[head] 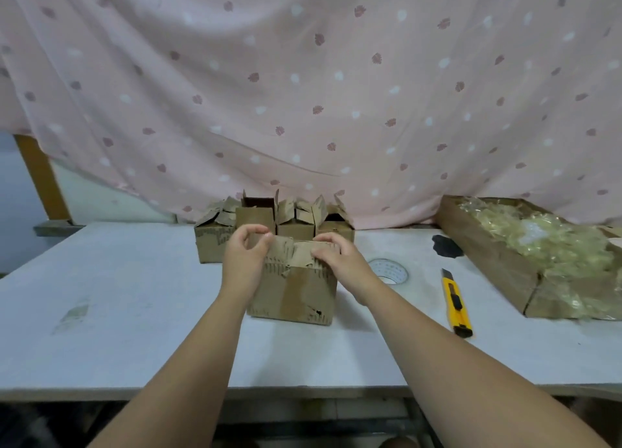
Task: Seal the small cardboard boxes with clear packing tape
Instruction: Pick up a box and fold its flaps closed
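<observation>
The left hand [247, 254] pinches the upper left corner of a torn top flap on a small brown cardboard box [294, 292], thumb and forefinger curled round the flap's edge. The right hand [336, 254] grips the top right of the same box with its fingers bent down over the flaps; its fingertips are partly tucked into the ragged cardboard, so the exact contact is hard to make out. The box stands upright near the middle of the white tabletop [134, 296], its front face patched with shiny old tape. At 3 o'clock from the box lies a roll of clear packing tape [392, 268], flat, its near left part hidden by the right wrist. Further out at 3 o'clock lies a yellow plastic utility knife [457, 304]; whether its blade is out cannot be told. At 12 o'clock, behind the hands, stands a row of open brown cardboard boxes [210, 245], their lower fronts partly covered by the hands. At 2 o'clock a black patch [446, 246] marks the tabletop, beside a long shallow brown cardboard tray [494, 259] holding crumpled clear yellowish film [555, 242] and cut off at the right edge. A pink cloth [303, 94] with leaf prints hangs behind. Below the tabletop everything is dark and blurred.
</observation>
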Demonstrator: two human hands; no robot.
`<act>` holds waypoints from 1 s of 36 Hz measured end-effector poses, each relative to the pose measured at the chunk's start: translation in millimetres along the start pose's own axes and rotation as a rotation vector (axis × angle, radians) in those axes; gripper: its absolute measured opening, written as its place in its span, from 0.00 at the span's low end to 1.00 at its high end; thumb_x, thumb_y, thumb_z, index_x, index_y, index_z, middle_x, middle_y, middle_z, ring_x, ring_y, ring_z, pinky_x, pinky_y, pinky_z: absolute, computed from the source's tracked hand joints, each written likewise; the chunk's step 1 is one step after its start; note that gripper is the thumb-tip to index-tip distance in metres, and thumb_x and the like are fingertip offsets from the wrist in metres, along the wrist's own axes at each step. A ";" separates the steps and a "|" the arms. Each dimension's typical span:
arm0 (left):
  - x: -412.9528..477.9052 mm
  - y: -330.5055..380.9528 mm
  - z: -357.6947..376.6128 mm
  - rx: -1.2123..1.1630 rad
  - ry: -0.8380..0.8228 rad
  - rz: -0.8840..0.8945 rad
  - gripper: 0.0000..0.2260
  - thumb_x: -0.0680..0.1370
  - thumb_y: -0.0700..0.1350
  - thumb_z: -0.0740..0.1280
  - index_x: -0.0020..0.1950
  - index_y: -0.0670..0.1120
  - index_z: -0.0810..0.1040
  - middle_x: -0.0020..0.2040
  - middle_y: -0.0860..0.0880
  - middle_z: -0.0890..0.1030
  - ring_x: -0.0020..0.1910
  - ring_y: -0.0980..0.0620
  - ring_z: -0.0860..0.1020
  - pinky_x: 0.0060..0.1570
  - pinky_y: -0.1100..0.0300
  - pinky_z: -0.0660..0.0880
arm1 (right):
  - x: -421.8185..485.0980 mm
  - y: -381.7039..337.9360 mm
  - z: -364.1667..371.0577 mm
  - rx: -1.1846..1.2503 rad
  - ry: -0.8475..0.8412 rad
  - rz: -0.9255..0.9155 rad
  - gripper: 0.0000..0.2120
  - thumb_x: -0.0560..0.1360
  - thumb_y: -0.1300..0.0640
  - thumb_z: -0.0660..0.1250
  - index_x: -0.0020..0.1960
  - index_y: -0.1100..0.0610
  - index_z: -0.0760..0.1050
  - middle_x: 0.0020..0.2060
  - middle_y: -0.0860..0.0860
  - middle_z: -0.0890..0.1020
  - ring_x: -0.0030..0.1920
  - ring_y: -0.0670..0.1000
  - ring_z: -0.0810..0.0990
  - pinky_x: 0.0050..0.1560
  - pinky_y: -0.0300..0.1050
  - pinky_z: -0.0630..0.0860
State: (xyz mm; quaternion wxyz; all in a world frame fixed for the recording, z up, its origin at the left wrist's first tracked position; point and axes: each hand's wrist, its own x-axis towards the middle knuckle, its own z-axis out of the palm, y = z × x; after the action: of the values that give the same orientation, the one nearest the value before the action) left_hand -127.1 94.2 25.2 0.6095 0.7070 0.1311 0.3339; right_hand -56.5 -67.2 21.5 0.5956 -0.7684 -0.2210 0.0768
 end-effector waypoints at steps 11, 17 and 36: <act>2.1 -19.3 1.6 0.273 0.060 0.081 0.09 0.77 0.41 0.68 0.55 0.51 0.75 0.55 0.52 0.73 0.55 0.55 0.72 0.45 0.73 0.66 | 11.1 16.2 5.0 -0.009 0.109 -0.024 0.03 0.75 0.55 0.70 0.49 0.51 0.80 0.55 0.50 0.80 0.57 0.50 0.78 0.63 0.50 0.74; -1.6 -25.2 3.8 0.605 0.058 0.277 0.09 0.80 0.42 0.64 0.53 0.43 0.84 0.54 0.49 0.82 0.60 0.47 0.73 0.58 0.64 0.62 | 12.8 23.2 2.4 0.076 0.082 0.003 0.04 0.76 0.54 0.70 0.48 0.45 0.79 0.52 0.45 0.80 0.54 0.47 0.79 0.57 0.45 0.76; -24.5 -22.9 38.0 0.885 -0.065 0.398 0.23 0.76 0.49 0.50 0.57 0.47 0.83 0.54 0.50 0.84 0.57 0.53 0.78 0.70 0.57 0.51 | 5.9 18.6 -4.2 -0.099 0.380 -0.040 0.07 0.81 0.47 0.61 0.50 0.47 0.75 0.47 0.43 0.79 0.50 0.45 0.77 0.44 0.37 0.68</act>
State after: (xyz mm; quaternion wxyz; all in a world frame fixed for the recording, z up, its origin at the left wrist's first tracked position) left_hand -116.2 55.4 -5.4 0.1784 0.9198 0.1034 0.3338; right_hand -45.1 -72.0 5.9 0.5896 -0.7928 -0.1235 -0.0922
